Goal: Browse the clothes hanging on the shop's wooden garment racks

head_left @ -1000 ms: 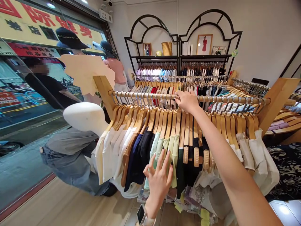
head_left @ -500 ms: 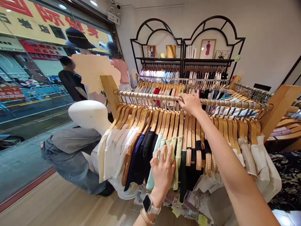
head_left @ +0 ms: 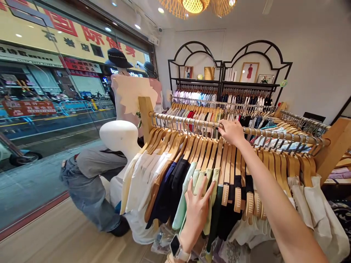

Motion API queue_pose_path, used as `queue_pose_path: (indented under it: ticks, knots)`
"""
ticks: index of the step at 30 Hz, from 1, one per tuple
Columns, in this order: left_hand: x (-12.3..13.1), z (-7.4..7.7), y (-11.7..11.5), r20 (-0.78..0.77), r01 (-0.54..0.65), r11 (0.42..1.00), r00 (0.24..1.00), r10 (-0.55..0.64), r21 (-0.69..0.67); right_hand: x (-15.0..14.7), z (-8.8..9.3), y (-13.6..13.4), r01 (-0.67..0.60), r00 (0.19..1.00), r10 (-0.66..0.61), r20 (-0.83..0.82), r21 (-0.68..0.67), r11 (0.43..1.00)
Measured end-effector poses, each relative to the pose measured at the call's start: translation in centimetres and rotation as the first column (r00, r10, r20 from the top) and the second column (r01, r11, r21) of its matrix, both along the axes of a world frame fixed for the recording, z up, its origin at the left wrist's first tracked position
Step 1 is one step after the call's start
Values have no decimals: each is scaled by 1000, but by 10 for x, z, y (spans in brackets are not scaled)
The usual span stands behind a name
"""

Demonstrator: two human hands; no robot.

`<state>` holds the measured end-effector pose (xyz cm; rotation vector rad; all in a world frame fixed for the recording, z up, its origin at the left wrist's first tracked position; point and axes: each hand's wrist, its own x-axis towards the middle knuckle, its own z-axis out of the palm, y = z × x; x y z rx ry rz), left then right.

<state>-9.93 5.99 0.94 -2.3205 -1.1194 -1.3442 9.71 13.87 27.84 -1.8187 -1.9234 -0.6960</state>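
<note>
Pale-green cloth garments (head_left: 197, 184) seem mid-sorting below the round wooden rail (head_left: 252, 130). Splayed left hand (head_left: 196, 207) should next pinch; right hand (head_left: 231, 132) clasps rail.

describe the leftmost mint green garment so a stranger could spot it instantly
Start at the wooden rail across the foreground, where the right hand rests. Drop below it to the left hand. The mint green garment is the leftmost of the pale green ones, hanging next to a black garment.

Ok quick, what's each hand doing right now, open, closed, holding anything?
Left hand: open, spread over the light green garments, not closed on any.
Right hand: curled at the wooden rail; what it grips can't be told.
</note>
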Motion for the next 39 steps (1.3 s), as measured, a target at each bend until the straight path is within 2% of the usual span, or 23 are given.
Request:
queue_pose_path:
  ticks: [3,9,16,25,30,39]
  knots:
    - [-3,2,-4,-17,-25,999,1000,26,25,1,0,1,2,1000,-2,6,7,1000]
    - [-10,7,-15,-165,-61,996,984,71,69,2,-3,2,-4,1000,3,8,27,1000]
    - [-11,11,-16,-189,-112,985,972,136,132,3,-5,1,-26,1000,25,16,33,999]
    - [-3,0,-9,-147,-65,993,986,79,99,5,-9,4,-14,998,8,70,80,997]
    - [-2,-3,-8,-205,-82,993,974,99,88,8,-15,10,-39,995,24,95,160,986]
    - [-4,4,-23,-236,-18,1000,972,19,6,13,-28,20,-72,982,11,187,321,944]
